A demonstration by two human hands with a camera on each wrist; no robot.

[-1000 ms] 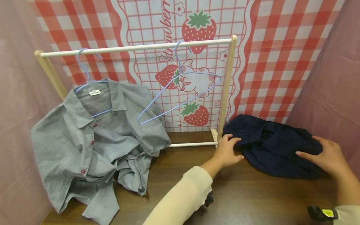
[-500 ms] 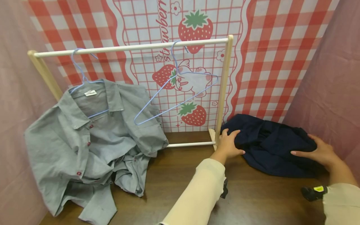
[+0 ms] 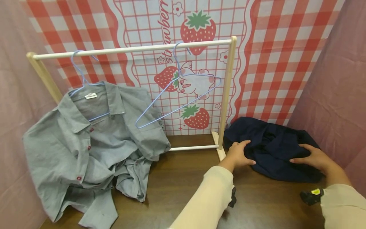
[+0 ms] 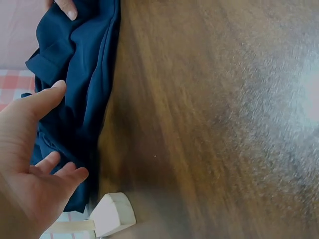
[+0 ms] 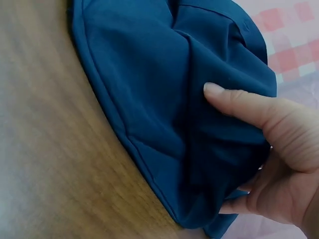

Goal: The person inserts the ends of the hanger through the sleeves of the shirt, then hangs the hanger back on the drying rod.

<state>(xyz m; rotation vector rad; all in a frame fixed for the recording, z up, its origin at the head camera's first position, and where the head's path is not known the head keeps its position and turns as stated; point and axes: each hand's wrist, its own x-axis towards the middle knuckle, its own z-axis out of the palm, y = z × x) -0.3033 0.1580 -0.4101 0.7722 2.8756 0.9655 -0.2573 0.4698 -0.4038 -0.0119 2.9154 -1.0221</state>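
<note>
A dark navy garment (image 3: 274, 148) lies crumpled on the table against the checked backdrop; its kind is hidden by the folds. At its left end is my left hand (image 3: 238, 156), thumb and fingers apart and loosely bent, with no cloth pinched between them in the left wrist view. At the other end my right hand (image 3: 314, 159) holds the cloth: the thumb (image 5: 234, 102) lies on top and the fingers go round the edge, partly hidden. A grey shirt (image 3: 68, 136) with red buttons hangs from a blue hanger (image 3: 83, 76) on the rack's left side.
The rack (image 3: 137, 48) has a white rail and wooden posts, with its right foot (image 4: 113, 215) close to my left hand. A bare blue hanger (image 3: 160, 101) hangs right of the shirt. Pink cloth walls (image 3: 340, 105) flank the brown table (image 3: 183, 178).
My right hand has moved left along the garment, whose right end is slightly more bunched. My left hand has shifted a little right and toward me. The shirt and rack stay put.
</note>
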